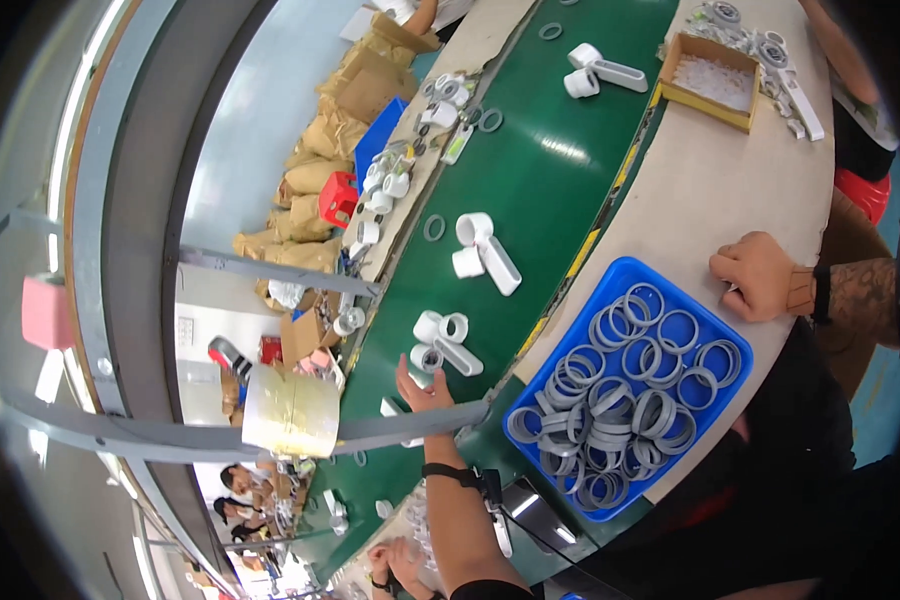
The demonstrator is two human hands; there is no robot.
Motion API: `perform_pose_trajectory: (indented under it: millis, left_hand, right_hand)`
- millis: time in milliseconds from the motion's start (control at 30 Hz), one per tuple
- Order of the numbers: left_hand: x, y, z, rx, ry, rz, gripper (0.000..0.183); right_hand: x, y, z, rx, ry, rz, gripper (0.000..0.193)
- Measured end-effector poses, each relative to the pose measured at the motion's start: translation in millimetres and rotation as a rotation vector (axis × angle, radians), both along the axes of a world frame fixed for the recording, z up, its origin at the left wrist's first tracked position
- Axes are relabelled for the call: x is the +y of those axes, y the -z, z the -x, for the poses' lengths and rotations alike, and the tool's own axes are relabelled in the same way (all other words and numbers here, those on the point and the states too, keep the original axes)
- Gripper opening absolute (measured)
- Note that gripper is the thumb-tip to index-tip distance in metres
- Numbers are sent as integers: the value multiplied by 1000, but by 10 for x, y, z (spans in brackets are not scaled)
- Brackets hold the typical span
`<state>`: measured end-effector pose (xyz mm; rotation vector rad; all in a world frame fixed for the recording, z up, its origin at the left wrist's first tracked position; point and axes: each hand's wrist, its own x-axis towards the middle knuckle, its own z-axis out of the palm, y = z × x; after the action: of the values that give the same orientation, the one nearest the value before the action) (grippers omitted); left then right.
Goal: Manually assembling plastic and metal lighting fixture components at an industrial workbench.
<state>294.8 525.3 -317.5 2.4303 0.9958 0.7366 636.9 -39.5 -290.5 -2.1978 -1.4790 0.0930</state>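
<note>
The left hand reaches over the green belt, its fingers a little apart, right at a cluster of white parts: short round cups and one long handle. One cup, the closest to the fingertips, has a grey ring-like piece at its mouth. Whether the fingers grip or merely touch it cannot be told.

The right hand rests on the pale desk, well apart from the left, its fingers curled in a loose fist; whether anything is inside cannot be told.

Between the two hands, on the near side, a blue tray holds many grey rings, heaped at its left end and more loosely spread toward the right.

Farther along the belt lies another white group of cups and a handle, with a loose grey ring just to its left. A third white set lies farther still, near a yellow-edged box of small translucent pieces on the desk. White parts crowd the belt's far side; past them stand brown sacks and a red stool.
</note>
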Motion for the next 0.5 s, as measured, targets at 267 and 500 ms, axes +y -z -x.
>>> perform_pose_trajectory:
  millis: [267,500]
  left_hand:
    - [155,149,-116,-4,22,89,72]
    - [138,-703,797,-98,-261,-516,61]
  right_hand:
    - [-31,30,-37,53,-37,-25,24]
    - [37,-64,115,37,-16,-51,21]
